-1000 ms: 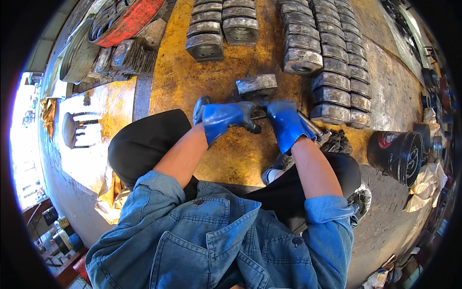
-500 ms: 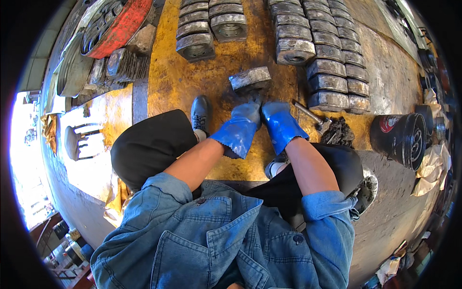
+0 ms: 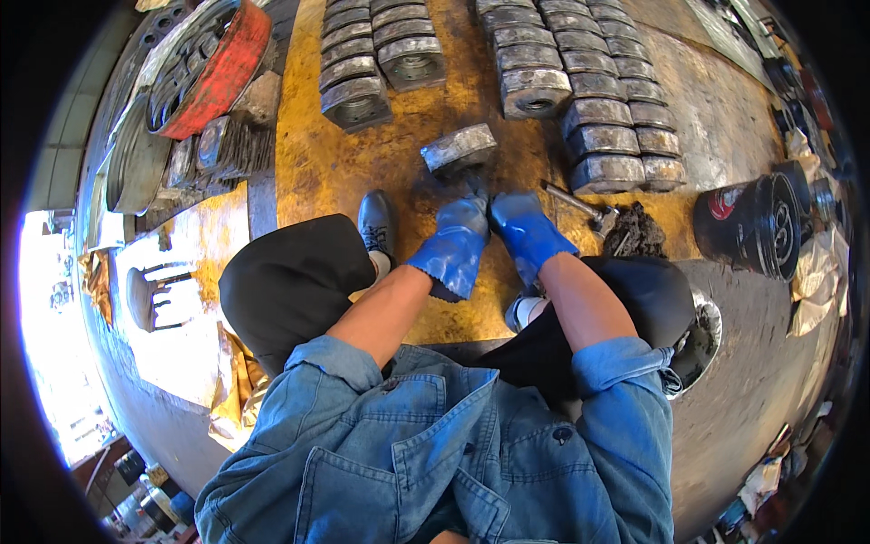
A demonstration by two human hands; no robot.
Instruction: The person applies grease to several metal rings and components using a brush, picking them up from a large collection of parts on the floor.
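Observation:
Both my hands wear blue rubber gloves and meet low over the oily yellow floor plate between my feet. My left hand (image 3: 459,231) has its fingers curled forward and closed, darkened with grime. Against it, my right hand (image 3: 526,225) is also closed, its fingertips turned inward and hidden. Whatever they grip, if anything, I cannot make out. Just beyond the fingertips a worn grey metal block (image 3: 459,148) sits at a slant, its near face dark and shadowed. A hammer (image 3: 580,208) lies right of my right hand, beside a dark tangled clump (image 3: 635,233).
Rows of similar metal blocks stand ahead, left (image 3: 356,102) and right (image 3: 536,92). A black bucket (image 3: 739,227) stands at the right. A red curved metal part (image 3: 222,77) lies far left, near stacked plates (image 3: 222,150). A small stool (image 3: 145,297) stands left.
The view has shifted slightly, so the blocks ahead appear a little further left. My hands stay together near the slanted block, with hardly any visible change in grip.

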